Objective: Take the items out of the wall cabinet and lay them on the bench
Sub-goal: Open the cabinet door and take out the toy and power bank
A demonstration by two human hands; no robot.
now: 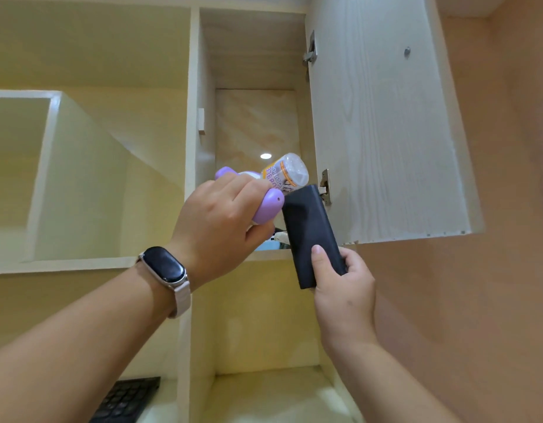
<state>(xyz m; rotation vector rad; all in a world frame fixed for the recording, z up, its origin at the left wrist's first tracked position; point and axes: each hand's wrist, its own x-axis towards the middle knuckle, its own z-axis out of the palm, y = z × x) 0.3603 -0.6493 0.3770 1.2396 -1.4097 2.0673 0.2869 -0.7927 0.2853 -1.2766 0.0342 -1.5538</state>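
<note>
Both forearms (81, 337) are bare. Behind the left grip (221, 221), the wrist carries a fitness band (165, 265): a glossy black oblong screen in a pale metal case on a pinkish-beige woven strap. The thumb of the right grip (343, 288) shows a short, trimmed nail.

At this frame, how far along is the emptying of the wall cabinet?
Done: the cabinet door stands open. In hand: the left hand grips a purple bubble toy, the right hand holds a black block, both up at the cabinet opening. Left: neither is laid down yet, and a white object shows at the shelf edge behind them, so more may remain.
</note>
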